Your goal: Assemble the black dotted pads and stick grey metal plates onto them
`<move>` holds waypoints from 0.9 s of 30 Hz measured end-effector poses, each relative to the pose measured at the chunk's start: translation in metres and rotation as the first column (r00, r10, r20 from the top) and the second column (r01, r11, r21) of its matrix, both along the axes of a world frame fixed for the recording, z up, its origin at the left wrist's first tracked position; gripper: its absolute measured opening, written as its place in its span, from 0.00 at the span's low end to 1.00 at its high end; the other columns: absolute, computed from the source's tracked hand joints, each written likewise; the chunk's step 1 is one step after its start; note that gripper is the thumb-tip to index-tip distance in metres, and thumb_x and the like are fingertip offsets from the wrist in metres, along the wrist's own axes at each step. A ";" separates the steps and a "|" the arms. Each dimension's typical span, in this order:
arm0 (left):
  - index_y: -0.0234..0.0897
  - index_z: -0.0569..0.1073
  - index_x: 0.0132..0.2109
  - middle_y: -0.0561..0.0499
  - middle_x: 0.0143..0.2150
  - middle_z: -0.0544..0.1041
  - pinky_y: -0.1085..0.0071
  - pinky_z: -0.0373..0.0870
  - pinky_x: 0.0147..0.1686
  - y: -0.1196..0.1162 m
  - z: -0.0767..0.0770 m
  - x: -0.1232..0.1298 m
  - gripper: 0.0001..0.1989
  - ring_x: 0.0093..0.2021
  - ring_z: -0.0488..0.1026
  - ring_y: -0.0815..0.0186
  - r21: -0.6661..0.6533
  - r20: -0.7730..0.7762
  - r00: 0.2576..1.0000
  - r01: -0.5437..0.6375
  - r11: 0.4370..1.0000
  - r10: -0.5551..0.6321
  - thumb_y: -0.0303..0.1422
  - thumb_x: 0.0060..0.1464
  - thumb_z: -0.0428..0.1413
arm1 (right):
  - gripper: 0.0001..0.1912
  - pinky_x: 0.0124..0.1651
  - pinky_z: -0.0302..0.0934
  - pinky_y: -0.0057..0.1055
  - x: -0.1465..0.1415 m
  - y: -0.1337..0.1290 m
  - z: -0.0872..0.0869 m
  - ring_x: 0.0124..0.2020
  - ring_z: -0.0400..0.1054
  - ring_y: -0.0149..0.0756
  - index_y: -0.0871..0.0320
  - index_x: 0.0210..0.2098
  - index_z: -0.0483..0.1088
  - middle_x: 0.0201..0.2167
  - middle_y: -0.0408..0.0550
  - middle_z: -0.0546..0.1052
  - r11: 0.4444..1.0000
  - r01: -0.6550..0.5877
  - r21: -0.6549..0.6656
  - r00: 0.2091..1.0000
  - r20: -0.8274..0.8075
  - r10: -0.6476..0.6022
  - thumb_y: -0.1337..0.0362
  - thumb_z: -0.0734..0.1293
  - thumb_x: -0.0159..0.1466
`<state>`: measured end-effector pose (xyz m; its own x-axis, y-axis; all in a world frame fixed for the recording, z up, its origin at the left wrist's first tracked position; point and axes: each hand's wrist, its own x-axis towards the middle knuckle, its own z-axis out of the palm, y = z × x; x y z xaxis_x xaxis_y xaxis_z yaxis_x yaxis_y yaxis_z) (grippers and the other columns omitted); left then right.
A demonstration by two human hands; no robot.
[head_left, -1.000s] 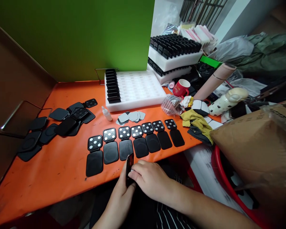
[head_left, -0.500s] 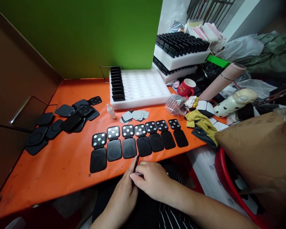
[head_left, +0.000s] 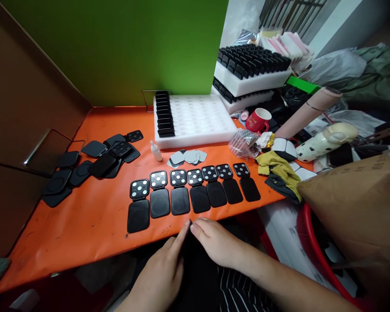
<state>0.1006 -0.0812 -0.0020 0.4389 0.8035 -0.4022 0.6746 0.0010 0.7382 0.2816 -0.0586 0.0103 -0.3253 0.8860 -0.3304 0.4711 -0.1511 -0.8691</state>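
Observation:
Just in front of the table edge, over my lap, my left hand (head_left: 160, 275) grips a thin black plate (head_left: 190, 223), seen almost edge-on. Its index finger lies along the plate's side. My right hand (head_left: 218, 242) pinches the top corner of the same plate with thumb and curled fingers. Most of the plate blends into the dark clothing behind it. Beyond my hands, on the orange table (head_left: 94, 234), lies a row of several opened black hinged plates (head_left: 180, 201). Their smaller upper halves (head_left: 178, 177) carry silver discs.
Loose black plates (head_left: 104, 165) are heaped at left. Grey sheets (head_left: 190, 156) and a dropper bottle (head_left: 156, 151) lie behind the row. A white foam tray (head_left: 201, 119) holds black pieces; stacked trays (head_left: 253, 82), a red mug (head_left: 258, 120), gloves (head_left: 281, 173) and a carton (head_left: 354, 203) are right.
My hands have come slightly apart, and less of the black plate sticks up above my fingers. The right fingers now sit at its top corner. The view has shifted a little left.

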 end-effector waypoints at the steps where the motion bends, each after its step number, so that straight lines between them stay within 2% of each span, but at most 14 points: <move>1: 0.52 0.46 0.63 0.47 0.57 0.67 0.63 0.65 0.47 -0.002 0.000 -0.001 0.33 0.51 0.69 0.57 0.019 -0.050 0.998 0.032 0.999 -0.031 0.25 0.52 0.44 | 0.16 0.40 0.56 0.30 0.000 -0.001 -0.001 0.35 0.64 0.33 0.58 0.31 0.65 0.33 0.47 0.71 1.000 -0.020 0.005 1.000 0.014 0.020 0.59 0.52 0.67; 5: 0.49 0.45 0.64 0.43 0.47 0.74 0.64 0.68 0.37 -0.011 0.000 -0.001 0.31 0.41 0.74 0.57 0.064 -0.201 0.975 0.106 0.992 -0.091 0.27 0.55 0.41 | 0.16 0.35 0.55 0.28 -0.006 -0.004 -0.012 0.31 0.62 0.31 0.59 0.27 0.64 0.29 0.45 0.70 0.999 -0.032 -0.033 0.999 0.006 0.033 0.58 0.54 0.66; 8: 0.47 0.47 0.64 0.44 0.46 0.74 0.65 0.68 0.37 -0.012 0.003 0.001 0.28 0.41 0.74 0.57 0.084 -0.228 0.971 0.093 0.992 -0.072 0.30 0.56 0.42 | 0.18 0.28 0.51 0.26 -0.012 -0.004 -0.020 0.24 0.56 0.27 0.59 0.22 0.60 0.21 0.40 0.64 0.994 0.017 -0.112 0.995 -0.094 -0.027 0.56 0.56 0.64; 10: 0.47 0.49 0.63 0.46 0.45 0.75 0.65 0.67 0.37 -0.009 0.006 0.003 0.26 0.42 0.74 0.58 0.084 -0.205 0.978 0.063 0.994 -0.045 0.32 0.57 0.42 | 0.18 0.27 0.49 0.25 -0.016 -0.003 -0.022 0.23 0.53 0.26 0.59 0.21 0.59 0.20 0.39 0.61 0.986 0.062 -0.152 0.980 -0.179 -0.089 0.55 0.58 0.63; 13: 0.46 0.59 0.57 0.49 0.41 0.77 0.67 0.67 0.35 0.000 0.010 0.003 0.20 0.39 0.75 0.59 0.025 -0.115 0.992 -0.044 0.999 0.046 0.36 0.58 0.42 | 0.18 0.28 0.51 0.25 -0.021 -0.001 -0.018 0.24 0.55 0.26 0.61 0.23 0.62 0.21 0.40 0.63 0.977 0.094 -0.191 0.940 -0.305 -0.150 0.55 0.60 0.62; 15: 0.44 0.65 0.50 0.51 0.38 0.77 0.69 0.67 0.36 0.006 0.009 0.000 0.15 0.37 0.75 0.61 -0.062 0.017 0.988 -0.151 0.987 0.153 0.38 0.58 0.44 | 0.18 0.24 0.49 0.24 -0.023 -0.001 -0.014 0.20 0.55 0.25 0.61 0.26 0.64 0.19 0.39 0.63 0.959 0.042 -0.281 0.890 -0.427 -0.164 0.53 0.59 0.63; 17: 0.41 0.68 0.45 0.51 0.37 0.77 0.70 0.68 0.38 0.010 0.005 -0.005 0.14 0.38 0.74 0.63 -0.164 0.155 0.945 -0.264 0.950 0.289 0.41 0.57 0.45 | 0.18 0.19 0.45 0.23 -0.024 0.000 -0.013 0.15 0.51 0.22 0.60 0.29 0.63 0.17 0.37 0.62 0.916 -0.032 -0.399 0.816 -0.540 -0.206 0.51 0.56 0.64; 20: 0.38 0.69 0.47 0.50 0.38 0.77 0.68 0.70 0.41 0.010 0.000 -0.013 0.17 0.40 0.74 0.61 -0.264 0.244 0.877 -0.350 0.899 0.413 0.43 0.56 0.47 | 0.17 0.17 0.39 0.21 -0.022 -0.001 -0.011 0.13 0.47 0.21 0.59 0.32 0.63 0.16 0.37 0.61 0.832 -0.068 -0.551 0.737 -0.589 -0.330 0.52 0.55 0.64; 23: 0.41 0.69 0.51 0.49 0.44 0.77 0.65 0.68 0.47 0.006 0.000 -0.017 0.17 0.47 0.72 0.60 -0.207 0.276 0.898 -0.292 0.934 0.342 0.40 0.56 0.47 | 0.14 0.16 0.38 0.20 -0.020 -0.002 -0.007 0.15 0.49 0.20 0.61 0.32 0.64 0.20 0.39 0.62 0.744 -0.073 -0.664 0.732 -0.543 -0.412 0.56 0.57 0.63; 27: 0.47 0.66 0.53 0.52 0.52 0.73 0.67 0.66 0.52 0.000 0.004 -0.019 0.16 0.51 0.70 0.65 0.070 0.200 0.966 -0.183 0.981 0.166 0.35 0.57 0.46 | 0.10 0.17 0.39 0.18 -0.015 -0.003 0.000 0.16 0.50 0.19 0.60 0.30 0.62 0.23 0.40 0.62 0.669 -0.112 -0.735 0.760 -0.497 -0.419 0.59 0.60 0.62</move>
